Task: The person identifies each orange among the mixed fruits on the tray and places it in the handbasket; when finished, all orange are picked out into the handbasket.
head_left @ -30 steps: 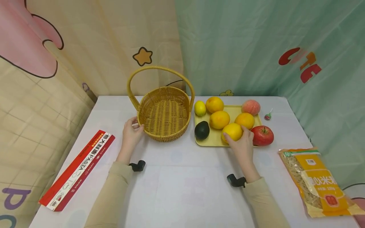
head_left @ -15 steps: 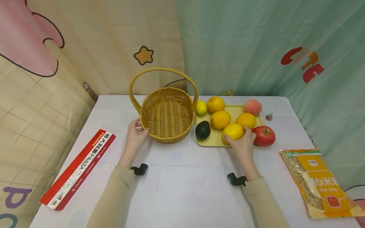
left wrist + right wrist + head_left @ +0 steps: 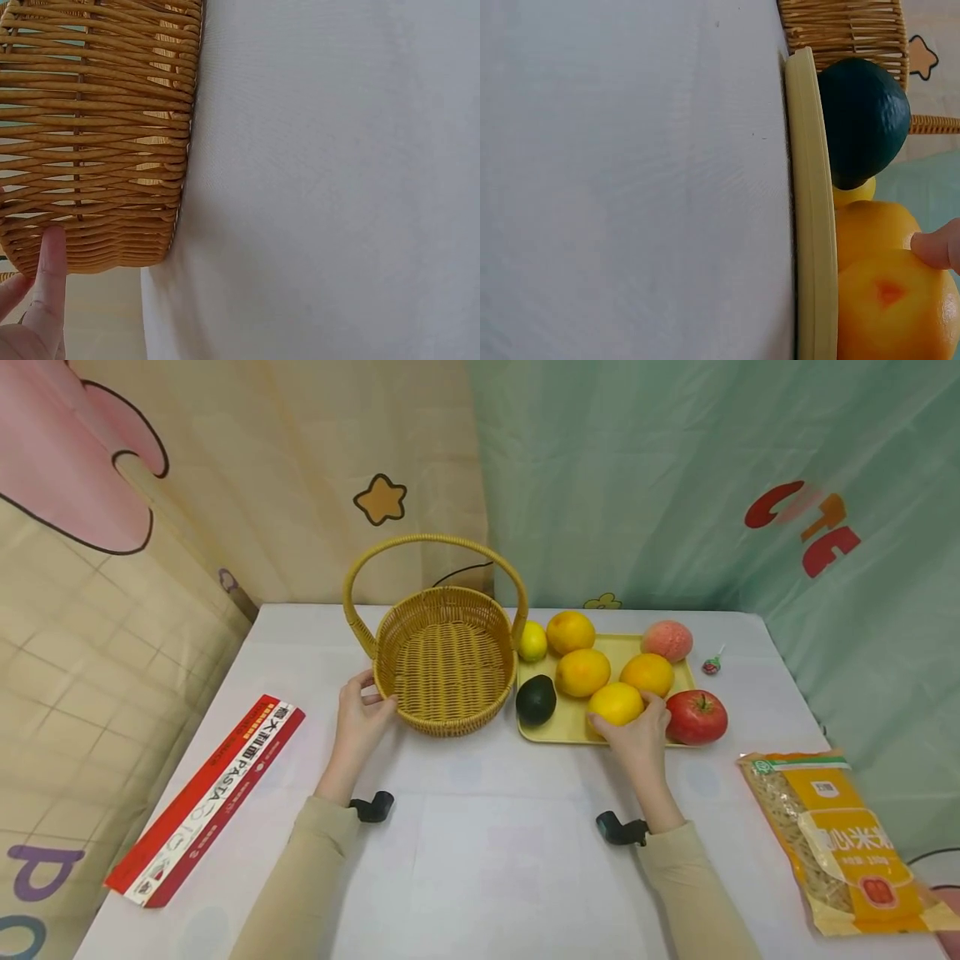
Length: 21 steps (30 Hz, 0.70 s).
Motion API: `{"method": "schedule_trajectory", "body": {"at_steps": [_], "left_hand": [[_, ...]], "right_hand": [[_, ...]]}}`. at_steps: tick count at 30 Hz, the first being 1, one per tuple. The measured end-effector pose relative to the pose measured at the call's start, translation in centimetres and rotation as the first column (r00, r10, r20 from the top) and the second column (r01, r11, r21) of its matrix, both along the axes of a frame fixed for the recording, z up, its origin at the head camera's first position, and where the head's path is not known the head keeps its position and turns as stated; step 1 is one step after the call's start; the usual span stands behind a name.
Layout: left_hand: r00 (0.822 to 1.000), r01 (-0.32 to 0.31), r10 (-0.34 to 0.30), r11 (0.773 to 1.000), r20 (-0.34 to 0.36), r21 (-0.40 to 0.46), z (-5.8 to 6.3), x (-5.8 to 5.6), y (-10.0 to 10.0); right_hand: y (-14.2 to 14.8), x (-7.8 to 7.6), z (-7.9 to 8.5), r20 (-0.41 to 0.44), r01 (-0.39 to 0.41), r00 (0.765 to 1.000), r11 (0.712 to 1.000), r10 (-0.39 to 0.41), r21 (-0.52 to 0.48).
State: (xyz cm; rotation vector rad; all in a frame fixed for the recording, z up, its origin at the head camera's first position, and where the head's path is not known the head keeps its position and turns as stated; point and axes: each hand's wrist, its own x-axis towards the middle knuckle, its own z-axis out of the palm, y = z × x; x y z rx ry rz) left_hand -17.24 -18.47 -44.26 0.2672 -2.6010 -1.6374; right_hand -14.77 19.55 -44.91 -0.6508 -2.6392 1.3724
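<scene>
My left hand (image 3: 360,714) rests against the left side of a round wicker basket (image 3: 453,722) with a tall handle. In the left wrist view its straight thumb (image 3: 49,259) touches the woven wall. My right hand (image 3: 641,735) holds a yellow mango (image 3: 615,702) between thumb and fingers at the front of a pale yellow tray (image 3: 558,737). The thumb (image 3: 934,246) lies on the fruit in the right wrist view. Around it are more mangoes (image 3: 582,672), a dark green avocado (image 3: 536,700), a lemon (image 3: 532,642), a peach (image 3: 667,641) and a red pomegranate-like fruit (image 3: 697,717).
A red pasta box (image 3: 206,802) lies slanted at the left. At the right is an orange bag of noodles (image 3: 847,843). A small wrapped lollipop (image 3: 711,665) sits beyond the tray's right edge. Curtains hang behind the table.
The basket has slid slightly right, up to the tray's left edge, with my left hand following against it. My right hand keeps its hold on the mango, almost in the same place.
</scene>
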Motion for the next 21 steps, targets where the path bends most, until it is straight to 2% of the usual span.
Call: {"method": "schedule_trajectory", "body": {"at_steps": [6, 12, 17, 21], "left_hand": [[1.0, 0.009, -0.009, 1.0, 0.007, 0.021, 0.2, -0.1, 0.0], [1.0, 0.007, -0.008, 0.999, 0.029, 0.035, 0.3, -0.2, 0.0], [0.999, 0.016, -0.018, 0.999, 0.038, 0.049, 0.3, -0.2, -0.1], [0.999, 0.038, -0.04, 0.998, 0.035, 0.042, 0.4, -0.3, -0.2]], "right_hand": [[-0.1, 0.1, 0.5, 0.009, -0.01, 1.0, 0.999, 0.011, -0.036], [-0.8, 0.4, 2.8, -0.022, -0.076, 0.997, 0.996, 0.075, -0.047], [-2.8, -0.1, 5.5, -0.099, -0.192, 0.978, 0.977, 0.182, -0.097], [-5.4, -1.1, 7.2, -0.134, -0.327, 0.942, 0.931, 0.307, -0.163]]}}
